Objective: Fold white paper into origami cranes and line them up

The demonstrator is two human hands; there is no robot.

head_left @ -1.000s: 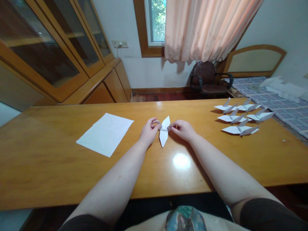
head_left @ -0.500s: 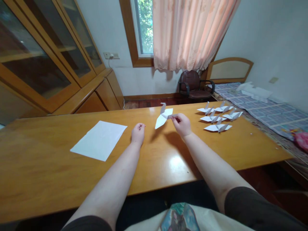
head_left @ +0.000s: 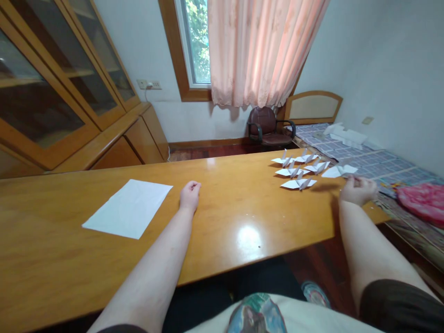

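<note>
My right hand (head_left: 358,190) is out at the right end of the wooden table (head_left: 222,217), its fingers pinched on a white folded paper crane (head_left: 338,171) held just above the tabletop. That crane hangs right beside a group of several finished paper cranes (head_left: 298,170) standing in rows. My left hand (head_left: 189,194) rests on the table near the middle, its fingers curled shut with nothing in them. A flat white sheet of paper (head_left: 129,207) lies to the left of it.
A wooden glass-door cabinet (head_left: 62,92) runs along the left wall. Beyond the table stand a dark office chair (head_left: 268,126), a curtained window (head_left: 256,46) and a bed (head_left: 374,157) with a checked cover. A pink bundle (head_left: 421,201) lies at the right.
My right hand has carried the crane from the table's middle to the right, beside the group of cranes. My left hand let go of it and stayed put. The view turned right.
</note>
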